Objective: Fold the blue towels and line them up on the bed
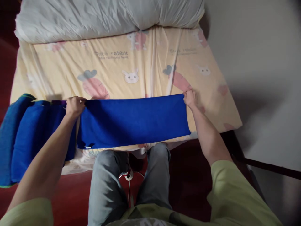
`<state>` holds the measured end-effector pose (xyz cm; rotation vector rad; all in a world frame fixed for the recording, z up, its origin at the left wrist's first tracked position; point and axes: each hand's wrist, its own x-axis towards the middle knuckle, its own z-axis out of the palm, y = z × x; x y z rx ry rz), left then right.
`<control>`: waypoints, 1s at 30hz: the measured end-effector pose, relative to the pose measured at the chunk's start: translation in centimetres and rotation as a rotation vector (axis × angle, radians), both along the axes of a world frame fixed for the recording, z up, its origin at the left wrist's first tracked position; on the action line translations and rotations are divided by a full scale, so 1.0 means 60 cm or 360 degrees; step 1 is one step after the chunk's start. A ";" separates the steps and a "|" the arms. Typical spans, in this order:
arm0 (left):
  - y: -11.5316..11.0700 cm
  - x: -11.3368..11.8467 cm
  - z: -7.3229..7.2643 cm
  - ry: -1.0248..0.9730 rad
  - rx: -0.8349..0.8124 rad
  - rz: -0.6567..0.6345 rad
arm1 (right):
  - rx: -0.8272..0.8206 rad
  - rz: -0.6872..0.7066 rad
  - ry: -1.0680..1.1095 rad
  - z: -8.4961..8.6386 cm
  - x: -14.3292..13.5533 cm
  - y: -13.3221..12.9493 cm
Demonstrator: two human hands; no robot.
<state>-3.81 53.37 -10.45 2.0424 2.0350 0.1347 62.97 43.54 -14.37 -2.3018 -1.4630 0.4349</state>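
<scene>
A long blue towel (pixel 134 121) is stretched flat across the near edge of the bed, with a small white tag at its lower left corner. My left hand (pixel 75 106) pinches its upper left corner. At the upper right corner, my right hand (pixel 190 98) is closed on the cloth. Left of the stretched towel lie several folded blue cloths (pixel 30 131), side by side and partly hidden behind my left forearm. One of them at the far left has a green edge.
A yellow bedsheet (pixel 150 69) with rabbits and carrots covers the bed. Across the far side lies a bulky grey-white quilt (pixel 108 18). A pale wall (pixel 263 62) stands at the right. Below, a white cable (pixel 129 188) runs over the dark red floor (pixel 72 194) between my legs.
</scene>
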 end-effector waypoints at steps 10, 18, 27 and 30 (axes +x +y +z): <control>-0.075 0.089 -0.042 -0.0220 0.0362 -0.0201 | 0.0270 0.0261 -0.0309 -0.018 -0.182 -0.038; -0.100 0.079 -0.086 -0.0150 0.0184 -0.0110 | -0.0036 0.0079 -0.0448 -0.068 -0.174 -0.067; -0.345 0.051 -0.093 -0.0264 0.0247 -0.0360 | 0.0040 0.0559 -0.0432 -0.054 -0.238 -0.252; -0.410 0.014 -0.112 -0.0247 0.0266 -0.0346 | 0.0017 0.0231 -0.0497 -0.074 -0.192 -0.323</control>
